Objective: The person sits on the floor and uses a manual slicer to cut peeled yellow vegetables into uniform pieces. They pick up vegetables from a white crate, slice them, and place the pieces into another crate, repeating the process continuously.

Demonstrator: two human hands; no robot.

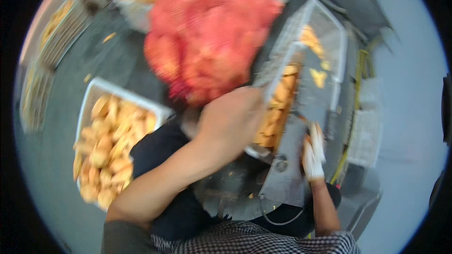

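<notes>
My bare left hand (pixel 229 120) reaches across to the near rim of a long pale plastic crate (pixel 270 91). It is motion-blurred with curled fingers, and whether it holds anything cannot be made out. Orange-yellow pieces (pixel 277 113), possibly produce, lie in rows in that crate. My right hand (pixel 313 157), in a white knit glove, is along the right side of a grey metal plate (pixel 287 169). Something orange shows by its fingers, too blurred to tell if gripped. A red mesh sack (pixel 208 35), bulging with contents, stands just beyond my left hand.
At the left, a white crate (pixel 80 123) is heaped with pale yellow pieces (pixel 106 148). Further crates (pixel 61 38) line the far left edge. Another pale crate (pixel 335 38) stands beyond the plate. Loose pieces (pixel 109 37) lie on the dark floor. A white perforated basket (pixel 363 137) is at the right.
</notes>
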